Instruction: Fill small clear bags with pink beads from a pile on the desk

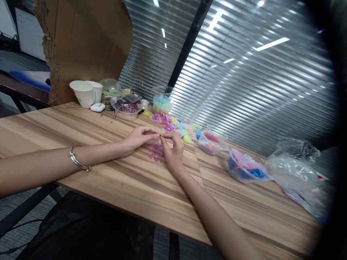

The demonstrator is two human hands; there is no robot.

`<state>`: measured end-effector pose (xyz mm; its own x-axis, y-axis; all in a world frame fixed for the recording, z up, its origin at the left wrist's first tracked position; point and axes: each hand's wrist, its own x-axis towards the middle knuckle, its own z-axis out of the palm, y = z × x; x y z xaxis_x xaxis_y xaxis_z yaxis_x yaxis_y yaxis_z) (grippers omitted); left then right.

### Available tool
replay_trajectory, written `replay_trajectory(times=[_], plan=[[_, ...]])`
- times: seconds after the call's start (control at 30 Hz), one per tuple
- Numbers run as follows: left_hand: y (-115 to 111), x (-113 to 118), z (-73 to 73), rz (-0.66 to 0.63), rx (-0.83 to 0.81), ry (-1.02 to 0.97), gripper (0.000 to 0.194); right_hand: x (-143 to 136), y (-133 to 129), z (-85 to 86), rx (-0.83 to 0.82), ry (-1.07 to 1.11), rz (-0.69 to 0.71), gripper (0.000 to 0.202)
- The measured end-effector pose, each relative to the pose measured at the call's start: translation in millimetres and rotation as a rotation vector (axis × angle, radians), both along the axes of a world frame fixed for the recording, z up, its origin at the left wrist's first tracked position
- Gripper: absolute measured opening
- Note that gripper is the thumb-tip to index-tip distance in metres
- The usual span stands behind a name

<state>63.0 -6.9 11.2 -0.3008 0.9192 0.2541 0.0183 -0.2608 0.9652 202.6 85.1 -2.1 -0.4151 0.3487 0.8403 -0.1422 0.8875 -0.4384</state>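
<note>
My left hand (pixel 141 140) and my right hand (pixel 173 148) meet at their fingertips above the table. Both are closed in a pinch, thumb against forefinger. Whatever sits between the fingertips is too small to make out. Just below them a scatter of small pink-purple pieces (pixel 155 153) lies on the wood. Behind the left fingers shows part of a clear, pinkish container (pixel 152 141), mostly hidden. Beyond the hands lie several small bags (pixel 169 127) with pink, yellow, green and blue contents.
On the wooden table (pixel 119 184), paper cups (pixel 82 94), a white earphone case (pixel 97 107) and a clear bowl of dark red bits (pixel 127 107) stand back left. Stacked tubs (pixel 162 103) are behind. Tubs with red (pixel 211 142) and blue-pink contents (pixel 245 167) and plastic bags (pixel 295 173) lie right.
</note>
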Motion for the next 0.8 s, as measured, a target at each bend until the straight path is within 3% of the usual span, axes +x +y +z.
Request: replay_trajectory(times=[0.8], plan=[[1.0, -0.4, -2.3, 0.025, 0.014, 0.017, 0.030, -0.1, -2.1, 1.4, -0.016, -0.033, -0.028, 0.007]])
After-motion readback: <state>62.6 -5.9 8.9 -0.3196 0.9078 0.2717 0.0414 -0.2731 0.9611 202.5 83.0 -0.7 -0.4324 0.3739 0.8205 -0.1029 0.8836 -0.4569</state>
